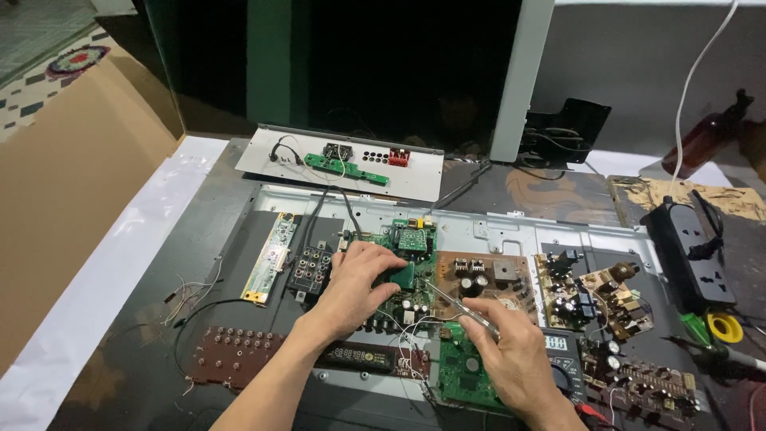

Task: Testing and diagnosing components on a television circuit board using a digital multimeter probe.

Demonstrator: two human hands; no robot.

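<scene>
The left hand (361, 281) is lowered onto the green circuit board (403, 263) mounted near the centre of the pale metal chassis (511, 227), which lies flat on the dark table (199, 231). Its fingers are curled and pinch a small green component (403, 276) standing on that board. The right hand (511, 355) is closed around a slim clear-handled tool (467, 311); the tool's thin tip points up and to the left, ending just beside the pinched component. The right hand rests above a second green board (459, 373) at the near edge of the chassis, and partly covers a multimeter (560, 351) whose small display shows beside the knuckles. A bundle of white wires (407, 343) runs between the two green boards. To the right of the central board sits a brown circuit board (479, 278) carrying capacitors and a metal block, and further right lie more brown boards (594, 299) crowded with capacitors and coils. To the left of the central board are a black connector block (309, 270) and a narrow pale strip board (271, 257). In front of the left forearm lies a dark red button board (235, 355) next to a long black display panel (355, 355). Beyond the chassis rests a grey metal plate (343, 164) with a small green board and a red connector on it. At the right side of the table are a black power strip (690, 247), a yellow tape roll (724, 327) and a brown bottle (714, 132). A sheet of cardboard (72, 175) leans at the left.
</scene>
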